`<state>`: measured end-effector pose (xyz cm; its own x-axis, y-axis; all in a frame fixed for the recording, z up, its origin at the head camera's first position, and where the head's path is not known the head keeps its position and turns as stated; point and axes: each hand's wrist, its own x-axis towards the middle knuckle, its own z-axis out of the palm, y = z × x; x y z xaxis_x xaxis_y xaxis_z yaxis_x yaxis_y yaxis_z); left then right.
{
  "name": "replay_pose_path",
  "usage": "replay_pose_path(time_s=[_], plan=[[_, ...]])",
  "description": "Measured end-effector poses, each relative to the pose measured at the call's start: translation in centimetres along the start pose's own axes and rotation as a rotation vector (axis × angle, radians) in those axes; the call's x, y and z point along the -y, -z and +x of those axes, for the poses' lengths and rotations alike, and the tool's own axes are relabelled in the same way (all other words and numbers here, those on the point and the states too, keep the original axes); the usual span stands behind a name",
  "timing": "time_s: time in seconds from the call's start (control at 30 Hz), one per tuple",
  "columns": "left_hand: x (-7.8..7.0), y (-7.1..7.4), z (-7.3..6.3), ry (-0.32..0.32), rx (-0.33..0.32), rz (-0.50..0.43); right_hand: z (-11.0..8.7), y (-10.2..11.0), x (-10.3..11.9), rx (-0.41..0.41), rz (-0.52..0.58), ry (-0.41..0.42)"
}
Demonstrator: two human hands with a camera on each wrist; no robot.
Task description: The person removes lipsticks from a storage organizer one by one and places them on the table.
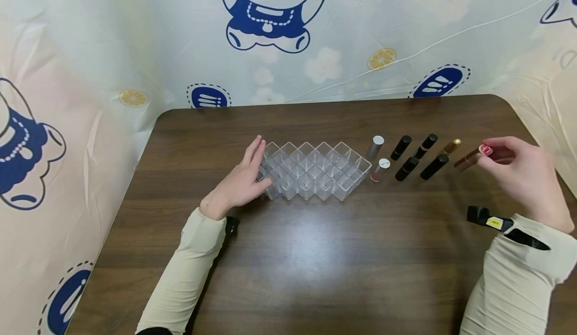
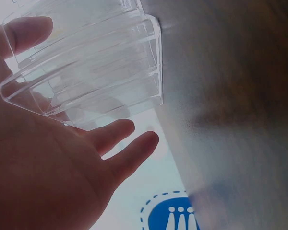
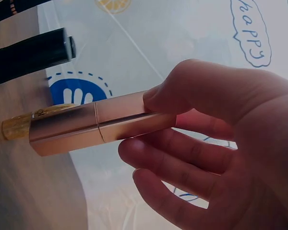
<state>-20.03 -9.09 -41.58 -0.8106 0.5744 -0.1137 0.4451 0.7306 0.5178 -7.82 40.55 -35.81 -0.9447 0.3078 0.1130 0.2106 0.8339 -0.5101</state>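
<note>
My right hand [image 1: 527, 177] pinches a square rose-gold lipstick tube [image 1: 467, 160] by its upper end, thumb on one side and fingertips on the other. In the right wrist view the closed lipstick tube [image 3: 69, 129] overlaps a gold tube [image 3: 15, 126] behind it. At the left end of a clear plastic lipstick organizer [image 1: 311, 172], my left hand [image 1: 239, 182] rests with its fingers fairly straight. The left wrist view shows the thumb [image 2: 31, 34] along one side of the organizer [image 2: 105, 72] and the other fingers spread past its end.
Right of the organizer stand two silver-capped tubes, one being a lip gloss [image 1: 380, 170], then several black tubes [image 1: 407, 169] and a gold-capped lipstick [image 1: 452, 146]. All are on a dark wooden table [image 1: 311, 275]. A printed curtain [image 1: 351, 34] hangs behind the table.
</note>
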Motion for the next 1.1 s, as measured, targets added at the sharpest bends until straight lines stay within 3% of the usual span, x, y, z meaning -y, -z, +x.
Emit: replay_pose_path(time_s=[0.33,0.7,1.1], plan=[[0.0,0.0,0.1,-0.008,0.002,-0.003,0.2,-0.5,-0.7,0.029,-0.033,0.005],[0.2,0.0,0.1,0.008,0.020,-0.003,0.9,-1.4,-1.0,0.142,-0.044,0.029],[0.1,0.0,0.0,0.011,0.025,-0.013,0.8,-1.3,-1.3,0.155,-0.029,0.061]])
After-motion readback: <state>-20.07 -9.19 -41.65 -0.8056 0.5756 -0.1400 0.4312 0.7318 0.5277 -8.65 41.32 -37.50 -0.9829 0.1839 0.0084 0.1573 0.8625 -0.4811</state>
